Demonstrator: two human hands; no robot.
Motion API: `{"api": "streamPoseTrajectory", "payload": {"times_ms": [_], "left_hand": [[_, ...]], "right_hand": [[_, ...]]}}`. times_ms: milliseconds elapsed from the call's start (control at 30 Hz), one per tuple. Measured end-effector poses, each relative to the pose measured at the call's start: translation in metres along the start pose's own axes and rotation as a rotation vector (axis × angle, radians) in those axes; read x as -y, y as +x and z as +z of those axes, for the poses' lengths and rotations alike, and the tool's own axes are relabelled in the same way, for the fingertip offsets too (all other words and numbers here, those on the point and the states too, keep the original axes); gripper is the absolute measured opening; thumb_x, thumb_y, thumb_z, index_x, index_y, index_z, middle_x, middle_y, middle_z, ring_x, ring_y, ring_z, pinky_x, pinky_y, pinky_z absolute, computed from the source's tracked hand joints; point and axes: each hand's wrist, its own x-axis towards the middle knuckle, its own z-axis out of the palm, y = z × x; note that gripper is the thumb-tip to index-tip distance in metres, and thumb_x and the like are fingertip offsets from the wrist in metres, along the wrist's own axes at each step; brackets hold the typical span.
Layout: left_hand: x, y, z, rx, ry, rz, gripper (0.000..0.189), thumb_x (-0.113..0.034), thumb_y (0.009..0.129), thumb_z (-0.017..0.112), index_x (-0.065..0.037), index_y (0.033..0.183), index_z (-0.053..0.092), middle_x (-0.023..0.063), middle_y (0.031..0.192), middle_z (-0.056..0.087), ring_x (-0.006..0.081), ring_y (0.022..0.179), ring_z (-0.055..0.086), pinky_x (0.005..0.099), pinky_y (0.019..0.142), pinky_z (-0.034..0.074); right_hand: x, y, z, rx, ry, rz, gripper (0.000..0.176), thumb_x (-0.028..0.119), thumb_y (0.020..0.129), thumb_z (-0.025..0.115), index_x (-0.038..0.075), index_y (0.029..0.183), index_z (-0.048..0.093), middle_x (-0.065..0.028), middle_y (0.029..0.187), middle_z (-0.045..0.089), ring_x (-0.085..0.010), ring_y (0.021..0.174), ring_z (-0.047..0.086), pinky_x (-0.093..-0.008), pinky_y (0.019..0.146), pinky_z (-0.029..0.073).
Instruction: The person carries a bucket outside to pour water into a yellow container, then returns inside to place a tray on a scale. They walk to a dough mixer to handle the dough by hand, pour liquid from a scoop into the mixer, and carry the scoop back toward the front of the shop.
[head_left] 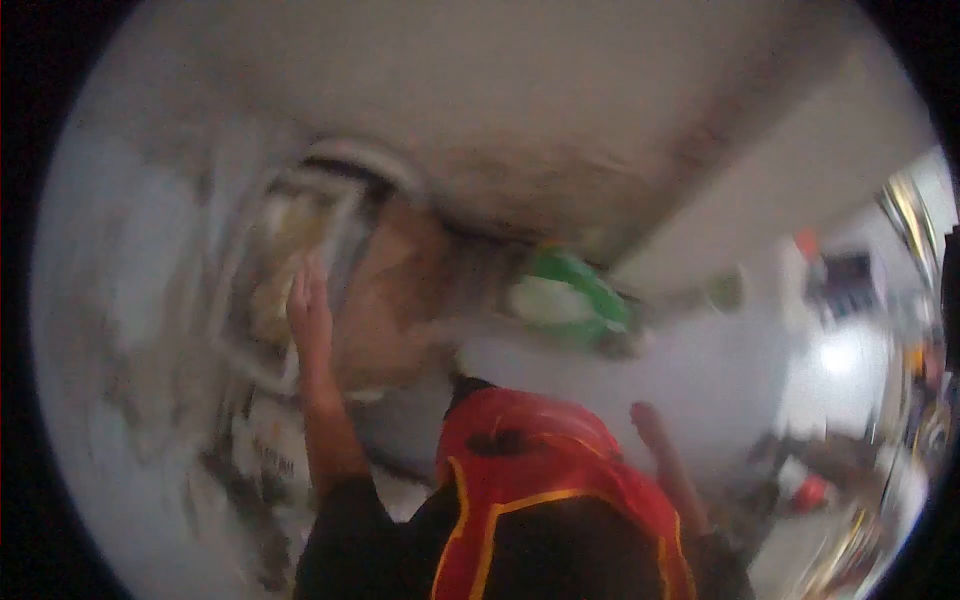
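Note:
My left hand [311, 292] reaches forward with its fingers stretched out, and nothing shows in it. In this view it overlaps a pale-rimmed, box-like container with yellowish contents [268, 292], smeared by motion. Just right of that hand is a brown, cardboard-like surface [400, 285]. My right hand [648, 422] hangs low beside my body, over the grey floor [700, 375]; its fingers are blurred. The red garment with yellow trim [540, 430] on my front lies between the two arms.
A green and white bag [572, 298] is on the floor ahead, near the base of the wall [450, 80]. At right are a dark purplish box [848, 278] and a blurred red and white item [805, 488] among clutter. Printed packaging [272, 450] sits at lower left.

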Motion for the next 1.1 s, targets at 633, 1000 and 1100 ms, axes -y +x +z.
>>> {"api": "streamPoseTrajectory", "payload": {"times_ms": [633,1000,1100], "left_hand": [[-0.208,-0.354,0.571,1.669,0.665,0.867,0.05,-0.033,0.077,0.048,0.002,0.112,0.041,0.0196,0.11,0.046,0.0315,0.103,0.044,0.0357,0.086,0.035],[-0.517,-0.55,0.826,1.632,0.543,1.531,0.045,-0.03,0.078,0.048,0.001,0.11,0.042,0.0189,0.111,0.046,0.0313,0.104,0.042,0.037,0.087,0.033],[-0.588,-0.612,0.893,1.531,0.379,1.673,0.043,-0.026,0.078,0.049,0.001,0.11,0.042,0.019,0.11,0.046,0.0315,0.103,0.042,0.0376,0.087,0.033]], "right_hand": [[-0.225,-0.155,-0.305,-0.658,0.08,0.323,0.031,0.026,0.076,0.047,0.003,0.097,0.053,-0.0168,0.093,0.056,-0.0311,0.09,0.052,-0.0364,0.078,0.04],[-0.284,-0.156,-0.643,-0.905,0.305,0.271,0.036,0.026,0.077,0.046,0.0,0.101,0.051,-0.019,0.099,0.053,-0.0307,0.092,0.051,-0.0359,0.08,0.039],[-0.321,-0.137,-0.721,-0.968,0.243,0.212,0.037,0.027,0.077,0.046,-0.002,0.101,0.051,-0.0199,0.1,0.052,-0.0306,0.094,0.05,-0.0354,0.082,0.038]]}}
